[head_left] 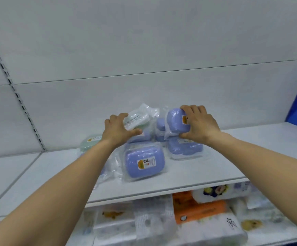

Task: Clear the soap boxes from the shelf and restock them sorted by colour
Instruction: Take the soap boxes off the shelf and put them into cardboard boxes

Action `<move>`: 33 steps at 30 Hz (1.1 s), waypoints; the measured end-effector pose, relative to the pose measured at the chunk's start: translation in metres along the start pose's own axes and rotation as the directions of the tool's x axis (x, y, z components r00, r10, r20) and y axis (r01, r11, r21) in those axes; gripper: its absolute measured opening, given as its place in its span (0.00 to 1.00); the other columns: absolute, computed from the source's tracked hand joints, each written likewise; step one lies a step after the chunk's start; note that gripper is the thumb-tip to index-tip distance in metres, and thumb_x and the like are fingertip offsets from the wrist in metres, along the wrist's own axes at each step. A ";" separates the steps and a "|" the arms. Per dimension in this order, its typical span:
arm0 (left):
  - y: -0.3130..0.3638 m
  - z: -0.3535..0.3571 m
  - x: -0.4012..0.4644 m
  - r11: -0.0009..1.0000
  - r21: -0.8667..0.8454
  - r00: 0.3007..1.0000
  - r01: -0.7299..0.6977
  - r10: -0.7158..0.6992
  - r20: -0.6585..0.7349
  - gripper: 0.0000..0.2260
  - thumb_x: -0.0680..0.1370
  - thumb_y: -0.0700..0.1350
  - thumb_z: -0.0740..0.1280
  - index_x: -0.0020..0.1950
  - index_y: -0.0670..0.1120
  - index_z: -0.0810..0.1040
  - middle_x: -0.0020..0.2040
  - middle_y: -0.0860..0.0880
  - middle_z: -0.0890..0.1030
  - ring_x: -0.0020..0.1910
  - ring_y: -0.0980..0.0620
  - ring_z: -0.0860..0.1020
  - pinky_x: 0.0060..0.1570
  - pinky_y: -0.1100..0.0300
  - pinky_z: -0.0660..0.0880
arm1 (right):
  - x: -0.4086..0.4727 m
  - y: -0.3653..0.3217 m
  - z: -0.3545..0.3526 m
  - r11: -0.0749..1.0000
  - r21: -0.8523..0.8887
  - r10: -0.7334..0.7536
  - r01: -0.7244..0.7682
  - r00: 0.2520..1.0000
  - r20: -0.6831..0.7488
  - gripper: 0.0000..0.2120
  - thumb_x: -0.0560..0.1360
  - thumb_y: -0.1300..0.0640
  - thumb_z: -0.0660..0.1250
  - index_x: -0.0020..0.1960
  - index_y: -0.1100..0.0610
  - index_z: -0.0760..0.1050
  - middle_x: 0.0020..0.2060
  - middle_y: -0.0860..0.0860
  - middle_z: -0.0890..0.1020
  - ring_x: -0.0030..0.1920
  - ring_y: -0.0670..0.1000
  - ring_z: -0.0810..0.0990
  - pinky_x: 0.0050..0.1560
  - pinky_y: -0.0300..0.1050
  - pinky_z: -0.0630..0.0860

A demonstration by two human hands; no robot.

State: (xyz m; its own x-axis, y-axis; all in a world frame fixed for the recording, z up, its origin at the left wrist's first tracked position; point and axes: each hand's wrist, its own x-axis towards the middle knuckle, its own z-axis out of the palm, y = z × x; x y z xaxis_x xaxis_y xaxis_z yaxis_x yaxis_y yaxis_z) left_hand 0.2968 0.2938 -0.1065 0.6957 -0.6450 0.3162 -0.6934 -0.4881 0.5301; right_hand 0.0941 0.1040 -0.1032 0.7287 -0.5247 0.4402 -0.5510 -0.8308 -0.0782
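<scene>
1. Purple soap box (177,121), bagged: atop the pile at the back of the shelf (215,174). Right hand (200,124) curls over it, fingers above, thumb beneath.
2. White soap box (137,119), bagged: tilted at pile's left. Left hand (120,129) grips its near end, fingers round the far side.
3. Remaining stock: front purple box (144,163) flat near the shelf edge; another purple box (185,148) under the right hand; a green box (89,141) at far left.
4. Handling advice: lift both straight up. Loose wrappers look slippery, so grip the hard shells, not film.
5. Caution: neighbouring bags overlap; a drag could pull the front box off the edge.
</scene>
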 end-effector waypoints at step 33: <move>-0.327 -0.255 -0.478 0.861 -0.302 0.807 0.409 -0.496 -0.322 0.38 0.66 0.76 0.64 0.70 0.58 0.67 0.64 0.54 0.72 0.63 0.51 0.72 0.63 0.45 0.72 | -0.298 -0.536 0.026 0.577 0.817 -0.196 0.004 0.971 0.135 0.42 0.62 0.34 0.74 0.70 0.46 0.63 0.62 0.43 0.74 0.60 0.47 0.74 0.57 0.49 0.75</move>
State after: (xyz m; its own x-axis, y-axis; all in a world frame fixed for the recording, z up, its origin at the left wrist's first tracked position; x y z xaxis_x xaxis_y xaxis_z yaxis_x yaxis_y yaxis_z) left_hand 0.2389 0.9115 -0.2297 0.9652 -0.0888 0.2459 -0.2563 -0.5067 0.8231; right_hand 0.1834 0.7009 -0.2157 0.8706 -0.3715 0.3226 0.0168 -0.6329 -0.7741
